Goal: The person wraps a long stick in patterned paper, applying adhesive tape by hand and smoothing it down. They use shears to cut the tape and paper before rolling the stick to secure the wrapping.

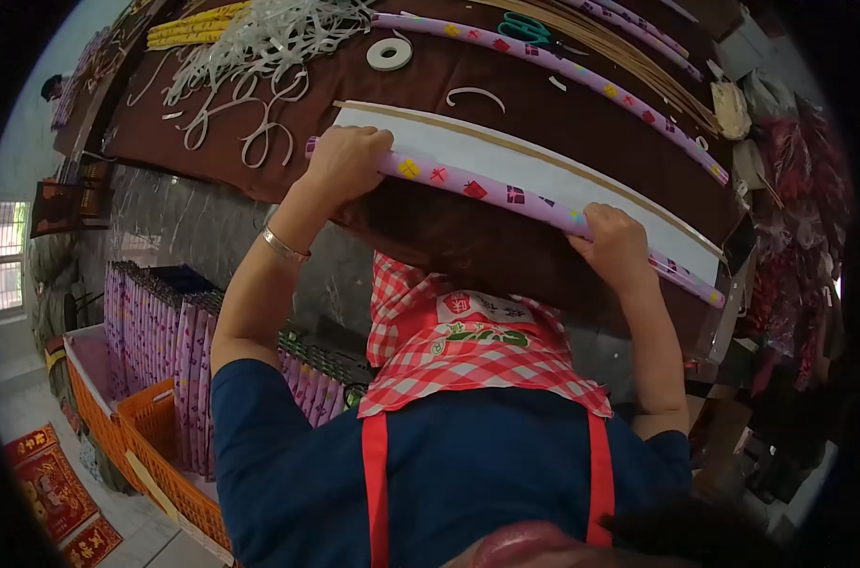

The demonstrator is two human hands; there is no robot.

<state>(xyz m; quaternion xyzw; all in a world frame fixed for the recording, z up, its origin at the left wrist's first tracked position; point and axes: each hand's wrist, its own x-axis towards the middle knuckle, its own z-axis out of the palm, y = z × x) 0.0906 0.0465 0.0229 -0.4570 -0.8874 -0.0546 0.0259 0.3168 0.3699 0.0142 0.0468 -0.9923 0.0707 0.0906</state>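
A pink patterned roll lies along the near edge of the brown-covered table. My left hand is wrapped round it near its left end, and my right hand grips it right of the middle. Behind the roll, a white strip of sheet shows, with a thin brown stick along its far edge. What lies under my palms is hidden. A curved white scrap sits beyond the stick.
A white tape roll, tangled white strips, green scissors and another pink roll lie farther back. Below left, an orange basket stands beside upright pink patterned pieces. Red plastic-wrapped bundles are at right.
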